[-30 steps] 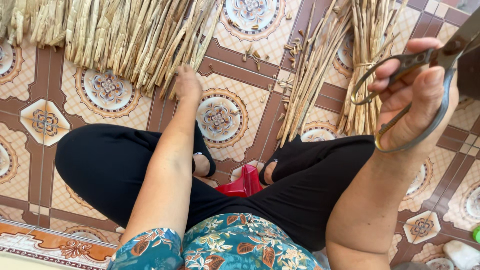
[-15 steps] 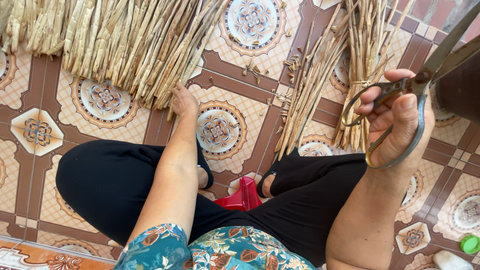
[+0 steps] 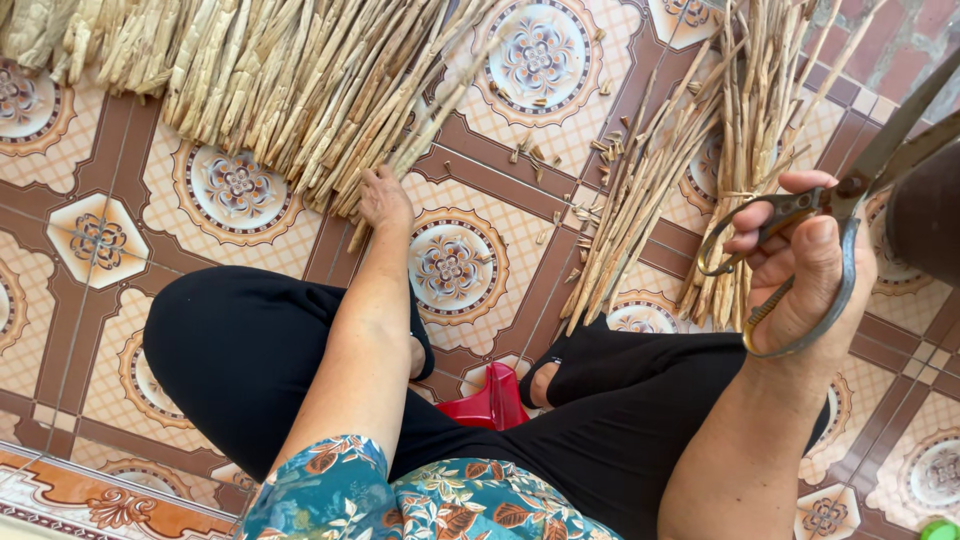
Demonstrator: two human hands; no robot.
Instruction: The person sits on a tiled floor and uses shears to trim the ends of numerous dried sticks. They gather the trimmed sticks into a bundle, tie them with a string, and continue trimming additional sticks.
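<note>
The left hand reaches out, fingers curled onto the near ends of a big pile of dried stalks on the tiled floor; whether it pinches one stalk I cannot tell. The stalks look light, dry and stiff, likely brittle, so a hold near the cut end seems best. The right hand is raised, fingers closed through the handles of metal scissors. A second bundle of stalks lies beside it.
</note>
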